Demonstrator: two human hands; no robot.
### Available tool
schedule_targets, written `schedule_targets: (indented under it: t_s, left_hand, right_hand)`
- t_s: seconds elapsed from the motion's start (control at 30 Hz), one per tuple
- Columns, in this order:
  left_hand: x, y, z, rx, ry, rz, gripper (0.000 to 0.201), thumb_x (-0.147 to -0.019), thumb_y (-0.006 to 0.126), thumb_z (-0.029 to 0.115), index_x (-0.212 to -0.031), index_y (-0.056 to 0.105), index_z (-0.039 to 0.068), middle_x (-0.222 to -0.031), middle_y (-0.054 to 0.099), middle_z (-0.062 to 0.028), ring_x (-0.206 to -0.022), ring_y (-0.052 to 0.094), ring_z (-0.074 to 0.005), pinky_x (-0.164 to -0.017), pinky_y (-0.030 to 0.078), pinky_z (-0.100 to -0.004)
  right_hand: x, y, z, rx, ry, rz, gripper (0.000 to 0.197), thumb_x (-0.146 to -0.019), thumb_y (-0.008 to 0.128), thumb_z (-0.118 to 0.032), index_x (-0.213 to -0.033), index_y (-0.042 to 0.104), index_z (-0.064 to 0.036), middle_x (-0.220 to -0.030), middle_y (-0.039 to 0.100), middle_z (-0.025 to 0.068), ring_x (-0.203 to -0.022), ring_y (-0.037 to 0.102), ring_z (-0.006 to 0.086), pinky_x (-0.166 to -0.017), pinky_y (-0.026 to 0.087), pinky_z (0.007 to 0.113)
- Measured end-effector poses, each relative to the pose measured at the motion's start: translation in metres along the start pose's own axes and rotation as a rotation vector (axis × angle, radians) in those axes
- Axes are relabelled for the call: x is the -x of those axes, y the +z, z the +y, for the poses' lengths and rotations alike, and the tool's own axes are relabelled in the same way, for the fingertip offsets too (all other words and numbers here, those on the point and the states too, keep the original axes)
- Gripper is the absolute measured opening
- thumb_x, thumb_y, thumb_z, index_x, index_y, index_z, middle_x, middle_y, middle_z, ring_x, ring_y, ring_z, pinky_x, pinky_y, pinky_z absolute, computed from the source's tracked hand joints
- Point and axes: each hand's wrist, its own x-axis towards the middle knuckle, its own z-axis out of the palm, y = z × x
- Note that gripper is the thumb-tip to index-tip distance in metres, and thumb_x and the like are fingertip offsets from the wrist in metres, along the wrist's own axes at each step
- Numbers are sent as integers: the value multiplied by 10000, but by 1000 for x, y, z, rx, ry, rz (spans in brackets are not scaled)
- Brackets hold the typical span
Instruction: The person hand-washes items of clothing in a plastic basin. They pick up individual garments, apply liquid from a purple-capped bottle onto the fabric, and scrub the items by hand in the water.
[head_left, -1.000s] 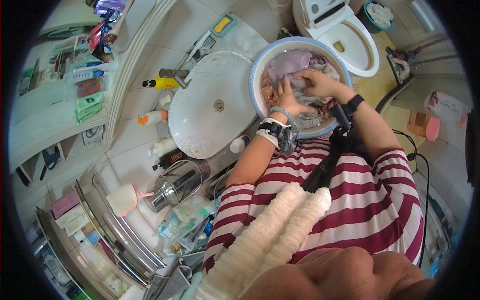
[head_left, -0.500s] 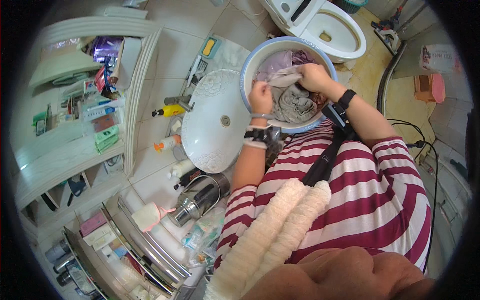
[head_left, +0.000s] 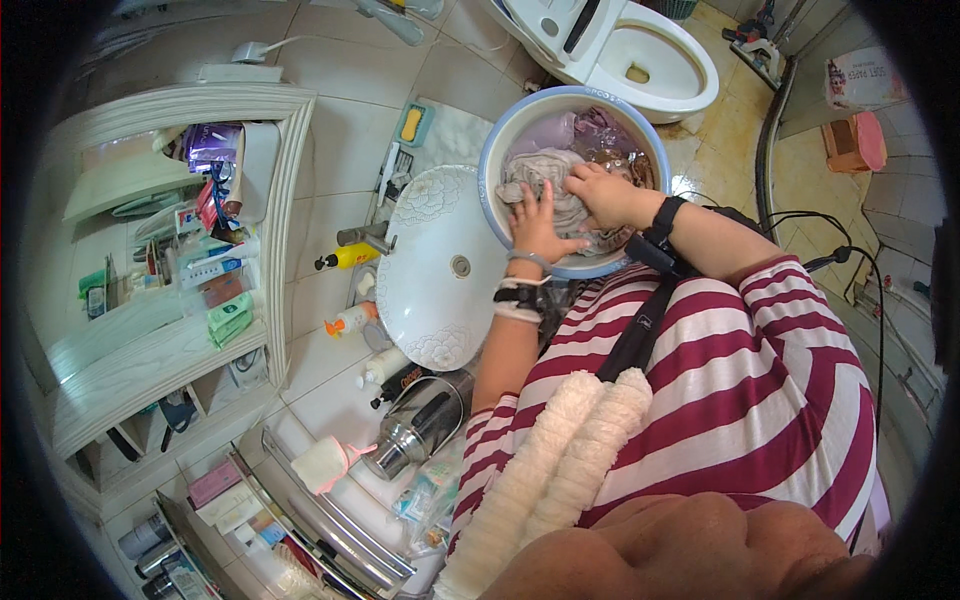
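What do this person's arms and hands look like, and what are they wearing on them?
Both hands are bare, with no gloves. The left hand has a thin grey band at the wrist, with a wider black-and-white strap above it. The right hand has a black band at the wrist. The maroon-and-white striped sleeves leave the forearms uncovered.
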Motion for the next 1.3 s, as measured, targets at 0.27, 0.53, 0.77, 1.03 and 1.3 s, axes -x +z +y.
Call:
schedule_targets:
  t_s: [0.27,0.53,0.77,1.03,1.3]
  left_hand:
    - [-40,1,13,-252,-97,-257,1392,-385,871,484,-1452,47,138,-1470,93,-258,-1306,262,-419,-1069,234,-488]
    - [-67,5,-5,-234,-125,-467,1454,-345,888,476,-1446,8,121,-1447,214,-220,-1302,306,-367,-1056,308,-427]
    - [-78,29,-29,-257,-80,-418,1374,-403,879,439,-1449,32,162,-1409,314,-192,-1277,351,-345,-1049,321,-435]
    - [-83,50,-36,-311,30,-290,1179,-504,835,394,-1429,136,181,-1404,330,-122,-1260,365,-327,-1027,355,-379]
    - [-90,75,-60,-479,-45,-285,1256,-508,835,392,-1452,32,190,-1490,155,-99,-1352,201,-312,-1071,276,-418]
  right_hand:
    - [-25,12,24,38,168,-156,885,-480,859,-238,-1231,420,-79,-1209,446,131,-1156,436,333,-869,447,470]
    - [-67,3,21,94,303,-388,923,-477,851,-233,-1281,425,-78,-1266,463,193,-1163,468,345,-870,455,462]
    - [-101,27,24,259,293,-506,935,-483,858,-263,-1303,438,-104,-1292,452,147,-1123,514,317,-847,477,407]
    - [-105,48,25,211,391,-411,472,-822,578,-187,-1279,480,-120,-1201,578,123,-1061,589,263,-822,488,363]
    - [-74,51,22,179,248,14,355,-729,630,-140,-1076,574,-86,-993,620,136,-996,588,304,-788,487,393]
